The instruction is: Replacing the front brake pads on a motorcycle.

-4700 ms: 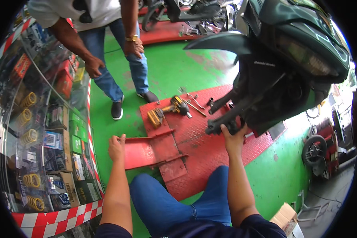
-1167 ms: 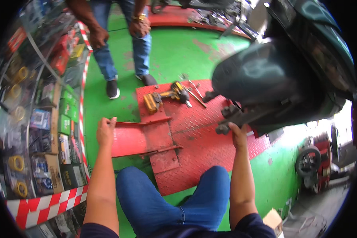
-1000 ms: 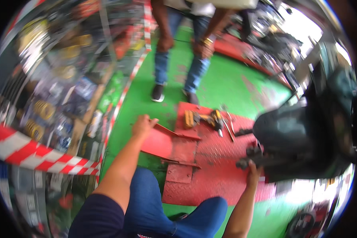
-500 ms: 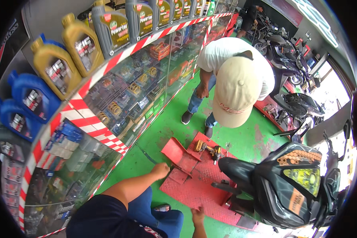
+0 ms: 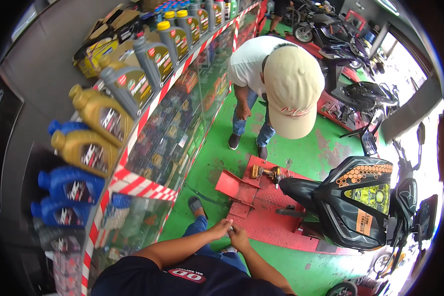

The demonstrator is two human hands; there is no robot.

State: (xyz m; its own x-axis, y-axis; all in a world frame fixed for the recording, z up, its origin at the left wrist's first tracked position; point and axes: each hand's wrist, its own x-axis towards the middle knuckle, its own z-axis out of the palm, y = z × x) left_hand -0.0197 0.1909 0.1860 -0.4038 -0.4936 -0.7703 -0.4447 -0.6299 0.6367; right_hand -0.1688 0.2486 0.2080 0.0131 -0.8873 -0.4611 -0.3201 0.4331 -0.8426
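Head view: we look down on a red, patterned metal platform on a green-painted floor, and we place everything by that platform. Just off its near edge, the wearer's bare left hand and right hand meet, fingers curled inward, the two sets close together. We cannot tell whether they pinch something small or only touch each other.

A red metal flap with raised side edges juts from the platform's left side. On the platform's far part, near the flap, lies a yellow-and-black power drill. A dark motorcycle with orange honeycomb decoration and a yellow panel stands at the platform's right, its front fender reaching over it. Beyond the platform, a person in a white shirt, jeans and cream cap bends forward. Left of the platform, a glass display case edged in red-and-white tape carries grey, gold and blue plastic bottles on its top surface.
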